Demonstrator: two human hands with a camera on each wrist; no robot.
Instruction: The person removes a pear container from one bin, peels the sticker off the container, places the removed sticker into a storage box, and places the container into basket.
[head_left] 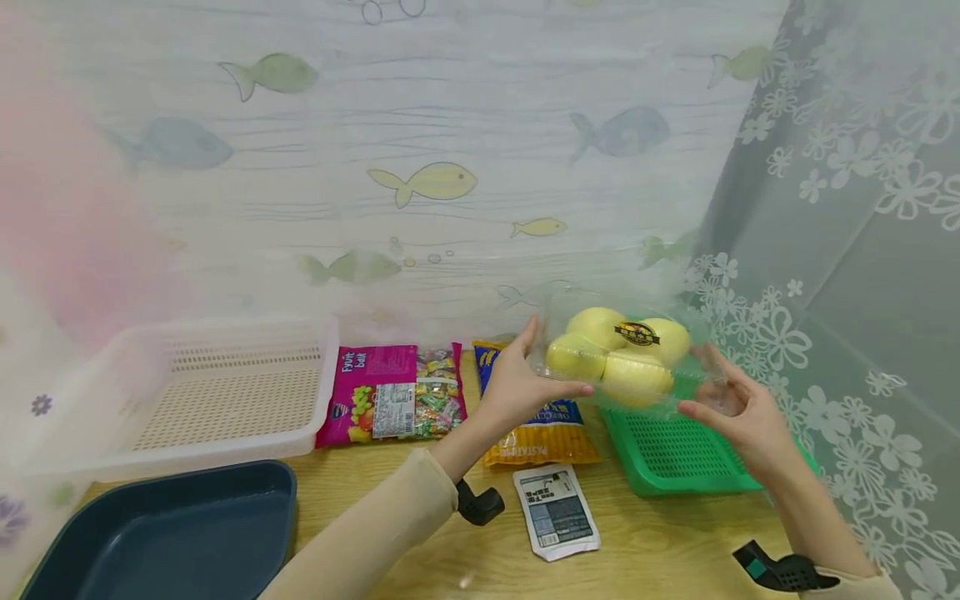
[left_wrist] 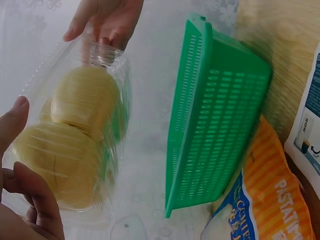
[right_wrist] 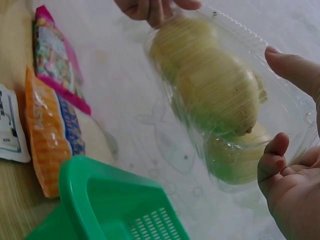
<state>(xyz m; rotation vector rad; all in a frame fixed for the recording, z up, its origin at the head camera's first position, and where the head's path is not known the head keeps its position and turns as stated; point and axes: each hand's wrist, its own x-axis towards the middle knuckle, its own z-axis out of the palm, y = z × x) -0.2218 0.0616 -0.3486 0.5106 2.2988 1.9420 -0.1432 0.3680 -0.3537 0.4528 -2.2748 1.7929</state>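
Note:
A clear plastic clamshell box (head_left: 555,312) of several pale yellow fruits (head_left: 637,379) is held up above the table, a dark label on its lid. My left hand (head_left: 517,379) grips its left end, thumb along the near side. At the opposite end my right hand (head_left: 750,417) holds the box between thumb and curled fingers. Behind and below the box stands a green basket (head_left: 645,479), partly hidden by it in the head view. In the right wrist view the fruits (right_wrist: 220,90) press close together under the clear plastic.
Left of the box lie an orange and blue pasta bag (head_left: 543,446) and a pink candy bag (head_left: 382,396). A white packet (head_left: 557,512) lies in front. A white basket (head_left: 322,392) and a dark blue tray (head_left: 288,500) stand left. A fish-print curtain (head_left: 450,108) hangs behind.

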